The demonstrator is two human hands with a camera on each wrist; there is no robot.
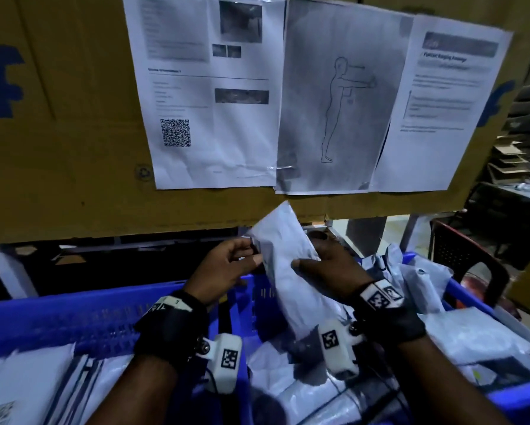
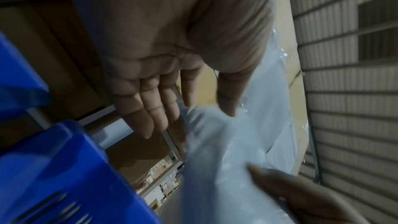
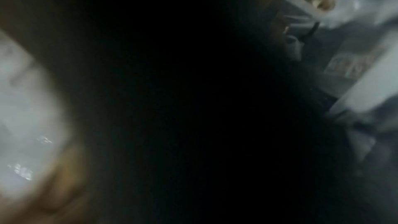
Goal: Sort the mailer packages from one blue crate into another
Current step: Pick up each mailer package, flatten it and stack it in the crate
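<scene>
Both hands hold one white mailer [image 1: 283, 265] tilted above the inner walls of two blue crates [image 1: 82, 314]. The left hand [image 1: 226, 268] pinches its left edge; the right hand [image 1: 331, 262] has its fingers clamped on its right edge. More mailers [image 1: 472, 335] fill the right crate.

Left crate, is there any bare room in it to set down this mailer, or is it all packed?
The left crate shows bare blue between its far wall and the flat mailers stacked near you; its floor is hidden. The right crate is crowded, packages heaped above its rim. Both hands, left and right, hold the white mailer above the divide.
</scene>
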